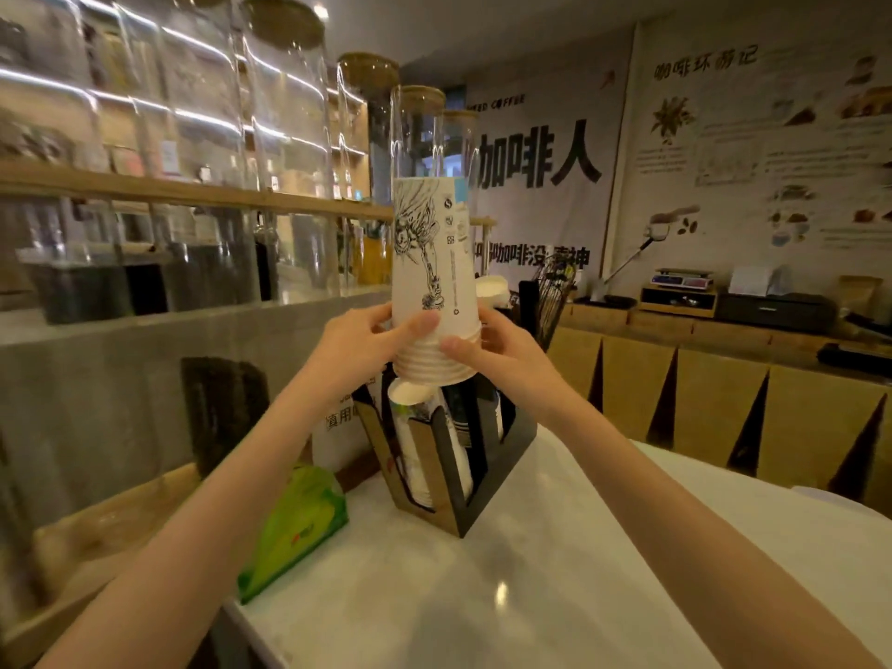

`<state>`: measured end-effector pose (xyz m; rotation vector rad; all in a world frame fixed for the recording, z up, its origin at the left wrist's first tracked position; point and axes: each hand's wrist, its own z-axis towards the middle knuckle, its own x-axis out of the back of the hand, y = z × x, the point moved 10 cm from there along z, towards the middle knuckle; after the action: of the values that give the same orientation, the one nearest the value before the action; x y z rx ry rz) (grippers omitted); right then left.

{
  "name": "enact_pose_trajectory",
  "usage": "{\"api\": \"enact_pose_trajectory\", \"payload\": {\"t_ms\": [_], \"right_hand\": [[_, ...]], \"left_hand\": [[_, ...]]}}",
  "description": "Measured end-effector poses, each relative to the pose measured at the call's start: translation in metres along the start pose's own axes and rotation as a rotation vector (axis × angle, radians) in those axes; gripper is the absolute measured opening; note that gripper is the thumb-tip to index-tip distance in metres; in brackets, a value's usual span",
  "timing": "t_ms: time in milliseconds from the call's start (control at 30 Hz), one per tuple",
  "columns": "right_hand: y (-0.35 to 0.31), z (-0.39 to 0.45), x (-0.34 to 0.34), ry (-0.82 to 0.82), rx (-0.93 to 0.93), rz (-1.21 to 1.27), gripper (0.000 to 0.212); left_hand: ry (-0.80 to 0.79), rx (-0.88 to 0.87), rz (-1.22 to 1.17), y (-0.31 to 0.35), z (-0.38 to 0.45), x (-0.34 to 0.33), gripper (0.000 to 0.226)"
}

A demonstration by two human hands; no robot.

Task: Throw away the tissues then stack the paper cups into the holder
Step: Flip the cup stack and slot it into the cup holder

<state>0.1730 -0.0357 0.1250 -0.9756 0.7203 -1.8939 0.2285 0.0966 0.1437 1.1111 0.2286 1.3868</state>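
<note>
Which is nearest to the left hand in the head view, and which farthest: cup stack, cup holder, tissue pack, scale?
1. Cup stack: in the left hand's grip, also held by the right hand.
2. Cup holder: just below the hands.
3. Tissue pack: lower left on the counter.
4. Scale: far right, back counter.

two bare forearms, no sleeves; left grip (359, 342), right grip (497, 357)
</note>
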Motion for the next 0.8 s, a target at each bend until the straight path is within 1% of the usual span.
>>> {"api": "enact_pose_trajectory", "payload": {"t_ms": [67,233,333,467,633,700,800], "right_hand": [[0.006,0.004,-0.011,-0.012,-0.012,-0.02,0.059],[0.012,0.005,-0.03,-0.042,-0.004,0.003,0.054],[0.02,0.005,-0.039,-0.059,-0.015,0.0,0.06],[0.038,0.004,-0.043,-0.063,-0.077,-0.035,0.068],[0.056,0.002,-0.055,-0.122,-0.162,-0.039,0.067],[0.066,-0.001,-0.058,-0.131,-0.212,-0.009,0.067],[0.074,-0.003,-0.06,-0.133,-0.241,0.016,0.066]], "left_hand": [[0.017,0.014,0.004,-0.013,-0.001,0.005,0.066],[-0.007,0.003,0.031,-0.035,-0.006,0.005,0.078],[0.005,0.016,0.039,-0.048,-0.006,0.003,0.081],[-0.04,0.064,0.062,-0.065,-0.006,-0.009,0.084],[-0.067,0.072,0.091,-0.077,-0.008,-0.016,0.085],[-0.09,0.081,0.099,-0.083,-0.01,-0.024,0.078],[-0.099,0.073,0.063,-0.086,-0.011,-0.032,0.059]]}}
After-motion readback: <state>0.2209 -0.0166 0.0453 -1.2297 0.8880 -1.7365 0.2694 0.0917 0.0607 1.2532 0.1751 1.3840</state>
